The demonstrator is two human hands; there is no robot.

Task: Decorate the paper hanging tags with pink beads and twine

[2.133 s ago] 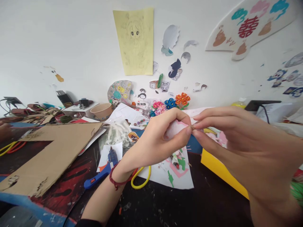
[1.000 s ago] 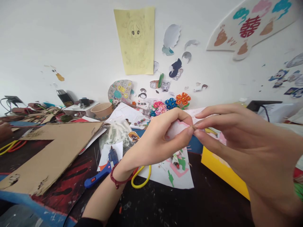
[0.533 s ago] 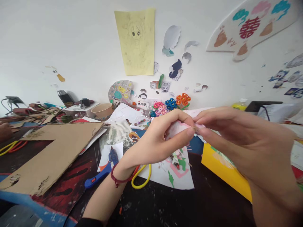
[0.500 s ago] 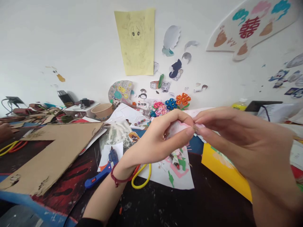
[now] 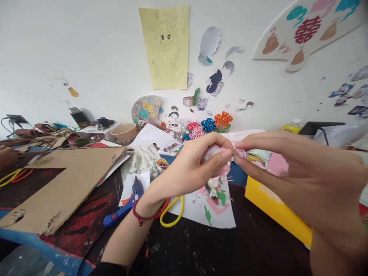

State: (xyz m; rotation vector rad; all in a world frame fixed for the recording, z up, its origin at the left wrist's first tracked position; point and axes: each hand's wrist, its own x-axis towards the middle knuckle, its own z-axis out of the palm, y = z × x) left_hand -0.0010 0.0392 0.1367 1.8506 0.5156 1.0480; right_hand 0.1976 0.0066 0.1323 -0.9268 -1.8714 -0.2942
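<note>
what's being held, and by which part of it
A small pinkish piece, pinched by its edges in the right grip; whether the left grip also holds it is unclear.

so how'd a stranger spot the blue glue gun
Find the large, angled brown cardboard sheet. Right of it, beside the left forearm, lies the blue glue gun. Among its neighbours, only it pairs a blue body with a red switch.
</note>
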